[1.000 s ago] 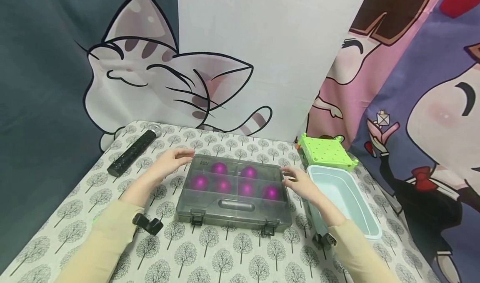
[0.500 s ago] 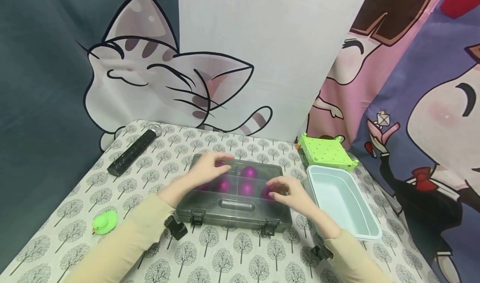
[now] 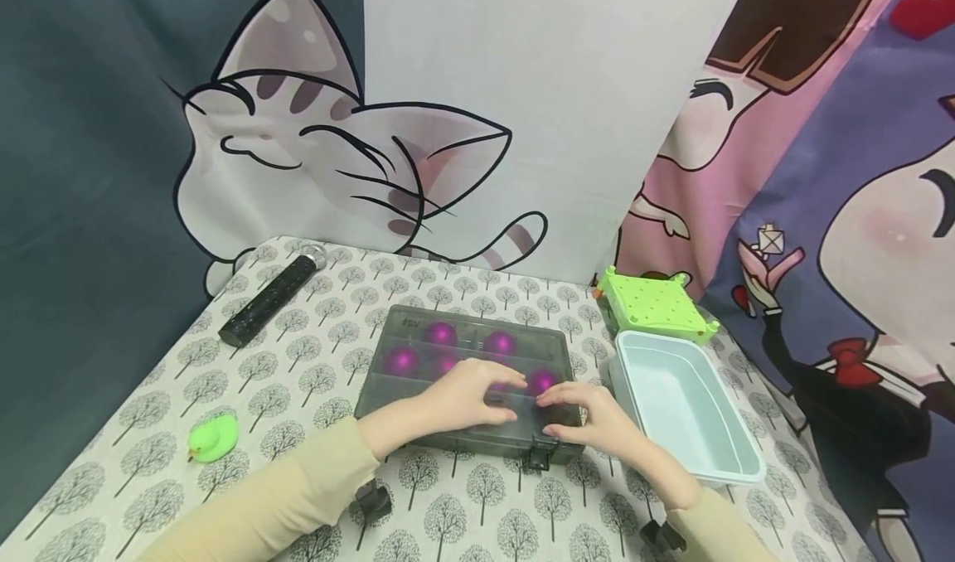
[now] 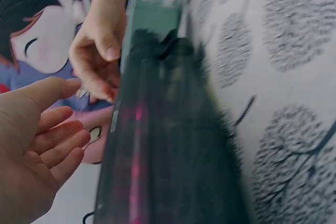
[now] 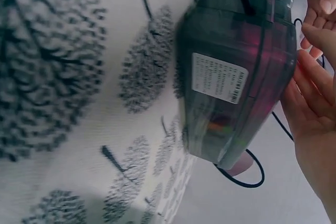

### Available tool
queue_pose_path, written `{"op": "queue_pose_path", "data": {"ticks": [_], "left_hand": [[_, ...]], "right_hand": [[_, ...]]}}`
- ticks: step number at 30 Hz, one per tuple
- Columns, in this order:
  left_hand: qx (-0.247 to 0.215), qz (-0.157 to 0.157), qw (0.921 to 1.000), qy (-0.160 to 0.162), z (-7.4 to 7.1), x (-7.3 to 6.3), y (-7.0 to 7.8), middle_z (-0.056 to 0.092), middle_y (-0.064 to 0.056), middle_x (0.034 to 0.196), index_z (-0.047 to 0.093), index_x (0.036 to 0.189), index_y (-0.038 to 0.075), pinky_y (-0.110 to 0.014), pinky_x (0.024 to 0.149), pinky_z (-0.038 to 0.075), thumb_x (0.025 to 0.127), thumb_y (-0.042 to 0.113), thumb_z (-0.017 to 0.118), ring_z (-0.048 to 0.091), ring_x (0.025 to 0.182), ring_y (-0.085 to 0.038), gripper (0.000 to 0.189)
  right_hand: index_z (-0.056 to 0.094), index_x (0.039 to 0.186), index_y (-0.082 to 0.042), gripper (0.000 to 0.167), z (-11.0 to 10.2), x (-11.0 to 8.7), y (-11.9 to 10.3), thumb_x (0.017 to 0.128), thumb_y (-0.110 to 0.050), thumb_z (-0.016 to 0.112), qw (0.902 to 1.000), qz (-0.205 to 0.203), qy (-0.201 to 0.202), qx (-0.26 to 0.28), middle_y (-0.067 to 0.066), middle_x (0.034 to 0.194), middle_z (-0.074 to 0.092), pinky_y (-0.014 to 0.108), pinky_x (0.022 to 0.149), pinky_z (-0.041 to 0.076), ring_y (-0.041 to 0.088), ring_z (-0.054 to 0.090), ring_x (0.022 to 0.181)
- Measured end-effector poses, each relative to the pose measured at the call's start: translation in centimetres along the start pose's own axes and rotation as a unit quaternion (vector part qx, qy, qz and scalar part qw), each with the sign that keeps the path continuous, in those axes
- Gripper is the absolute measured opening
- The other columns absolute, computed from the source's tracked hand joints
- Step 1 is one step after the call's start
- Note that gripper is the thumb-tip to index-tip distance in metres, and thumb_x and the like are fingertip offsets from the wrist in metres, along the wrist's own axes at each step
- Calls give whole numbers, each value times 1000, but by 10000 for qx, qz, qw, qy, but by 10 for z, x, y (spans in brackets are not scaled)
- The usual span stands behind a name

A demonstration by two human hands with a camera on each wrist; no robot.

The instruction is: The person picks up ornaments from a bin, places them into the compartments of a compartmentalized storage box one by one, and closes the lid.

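Observation:
A dark translucent plastic case (image 3: 552, 344) lies on the table with its lid down. Several magenta balls (image 3: 442, 333) show through it, some covered by my left hand. Over the case's front right part, my left hand (image 3: 466, 396) has its fingers loosely bent and nothing in them. My right hand (image 3: 597, 419) is at the right front corner, thumb and fingers apart and holding nothing. The left wrist view shows the left palm (image 4: 31, 145) beside the case, apart from it. In the right wrist view, right fingers (image 5: 315, 80) lie close to the lid edge; contact is unclear.
A pale blue basin (image 3: 622, 380) stands right of the case, with a green plastic rack (image 3: 656, 301) behind it. On the left are a black cylinder with a clear end (image 3: 270, 299) and a green toy duck (image 3: 213, 438). A printed curtain (image 3: 582, 131) hangs behind the table.
My left hand has swept right and toward me, from the case's far left corner across the lid. My right hand has come from its right edge toward the front. The duck has come into sight.

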State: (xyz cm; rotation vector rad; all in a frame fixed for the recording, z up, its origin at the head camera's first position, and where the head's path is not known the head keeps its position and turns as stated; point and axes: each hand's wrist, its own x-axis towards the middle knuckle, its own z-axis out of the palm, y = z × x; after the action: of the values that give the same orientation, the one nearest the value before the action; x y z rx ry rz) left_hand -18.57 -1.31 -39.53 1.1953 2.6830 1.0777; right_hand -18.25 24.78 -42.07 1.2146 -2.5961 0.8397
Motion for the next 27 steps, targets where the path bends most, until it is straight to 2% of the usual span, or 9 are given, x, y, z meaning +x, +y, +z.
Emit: {"op": "queue_pose_path", "data": {"ticks": [4, 9, 14, 18, 27], "left_hand": [[295, 152, 9992, -238, 10, -2, 5, 67, -1, 127, 70, 119, 11, -36, 106, 49, 80, 29, 79, 64, 118, -19, 43], [893, 283, 9946, -440, 19, -2, 9, 68, 3, 125, 73, 113, 17, -29, 102, 51, 77, 38, 81, 66, 115, -14, 43], [1395, 208, 9884, -566, 30, -3, 10, 68, 6, 123, 74, 111, 20, -29, 99, 54, 75, 41, 82, 65, 115, -13, 43], [1789, 173, 9822, -540, 36, -3, 10, 68, 9, 123, 74, 112, 24, -28, 95, 56, 75, 43, 81, 65, 115, -10, 43], [1640, 69, 9861, -261, 36, -5, 8, 71, 11, 116, 77, 104, 25, -17, 79, 57, 71, 39, 84, 69, 107, -11, 36]], "right_hand": [[73, 105, -12, 30, 2, -6, -1, 76, -18, 82, 10000, 93, -33, -7, 0, 107, 73, 42, 88, 57, 18, 68, 99], [74, 104, -15, 33, 2, -12, -1, 73, -20, 84, 9997, 202, 28, -112, -1, 107, 73, 43, 87, 57, 18, 67, 99], [72, 109, -13, 42, 4, -16, 0, 71, -24, 86, 9995, 291, -43, -145, 1, 110, 72, 46, 88, 57, 20, 66, 102], [70, 114, -13, 51, 7, -18, -1, 67, -24, 88, 9994, 314, -34, -153, 1, 114, 70, 49, 91, 56, 20, 65, 106], [66, 119, -14, 61, 13, -19, -3, 64, -23, 89, 9995, 276, -37, -156, 2, 119, 67, 54, 91, 53, 22, 61, 109]]}}
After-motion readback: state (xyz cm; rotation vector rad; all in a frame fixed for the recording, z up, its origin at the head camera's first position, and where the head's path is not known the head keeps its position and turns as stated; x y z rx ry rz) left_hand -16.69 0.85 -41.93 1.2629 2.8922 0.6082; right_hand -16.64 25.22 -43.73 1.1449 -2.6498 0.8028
